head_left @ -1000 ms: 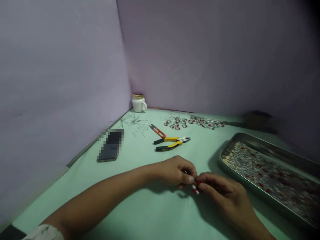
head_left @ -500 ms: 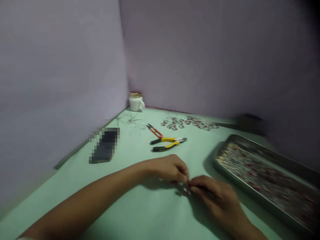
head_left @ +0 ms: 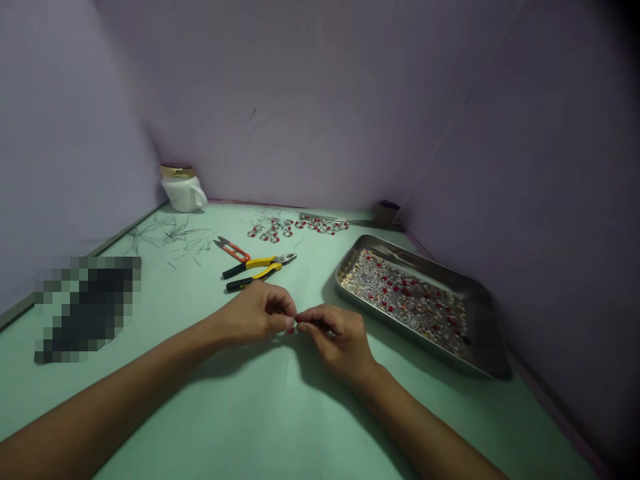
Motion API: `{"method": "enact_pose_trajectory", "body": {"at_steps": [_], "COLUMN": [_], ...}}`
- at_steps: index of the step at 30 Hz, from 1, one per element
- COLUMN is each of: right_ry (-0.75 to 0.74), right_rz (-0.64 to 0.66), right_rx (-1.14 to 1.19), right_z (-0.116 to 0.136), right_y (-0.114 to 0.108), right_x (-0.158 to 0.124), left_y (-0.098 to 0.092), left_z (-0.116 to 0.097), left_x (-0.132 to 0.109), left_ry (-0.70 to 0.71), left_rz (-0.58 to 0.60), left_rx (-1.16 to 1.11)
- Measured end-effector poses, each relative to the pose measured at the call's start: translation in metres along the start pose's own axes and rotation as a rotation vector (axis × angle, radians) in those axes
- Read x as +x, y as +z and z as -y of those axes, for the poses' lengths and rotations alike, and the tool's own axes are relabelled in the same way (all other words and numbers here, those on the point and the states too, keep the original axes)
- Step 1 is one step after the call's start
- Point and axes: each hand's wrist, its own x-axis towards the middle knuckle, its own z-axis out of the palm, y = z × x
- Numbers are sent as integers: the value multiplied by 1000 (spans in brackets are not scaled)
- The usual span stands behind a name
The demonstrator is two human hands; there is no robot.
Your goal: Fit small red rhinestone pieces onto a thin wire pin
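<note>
My left hand (head_left: 260,313) and my right hand (head_left: 340,340) meet fingertip to fingertip just above the table. Both are closed in a pinch on a small beaded piece (head_left: 291,331), of which a few red and clear beads show. Fingers hide most of it, and any wire or thread in it is too fine to make out. Just beyond my left hand lie pliers (head_left: 263,268) with yellow and black handles, and orange thread snips (head_left: 233,250) touch them. To the right of my right hand stands a metal tray (head_left: 400,328) of loose red, clear and cream beads.
Several red-and-clear beaded rings (head_left: 273,230) lie toward the back wall. Thin dark wire or thread pieces (head_left: 175,231) are scattered near a white mug (head_left: 183,193) with a gold lid. A blurred-out dark object (head_left: 93,310) lies left. A small dark container (head_left: 387,212) stands in the back-right corner.
My view has swung to the right, so the things on the table appear farther left and the whole tray shows. Both hands keep their pinch on the beaded piece, which is now more covered.
</note>
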Motion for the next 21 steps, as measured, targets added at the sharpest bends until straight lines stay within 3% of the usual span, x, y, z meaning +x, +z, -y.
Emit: {"method": "enact_pose_trajectory", "body": {"at_steps": [7, 13, 16, 18, 21], "right_ry": [84, 4, -13, -22, -12], "right_rz": [-30, -20, 2, 31, 93], "right_rx": [6, -73, -121, -156, -183], "right_z": [0, -2, -2, -2, -3], "right_y": [1, 3, 4, 4, 4], "right_x": [0, -1, -2, -3, -4], "left_y": [8, 18, 23, 23, 15], "left_z": [2, -6, -6, -5, -5], "left_x": [2, -1, 0, 2, 4], "left_ry": [-74, -140, -129, -112, -115], "left_rz": [-126, -255, -299, -294, -186], "left_rx": [-95, -67, 64, 185, 281]}}
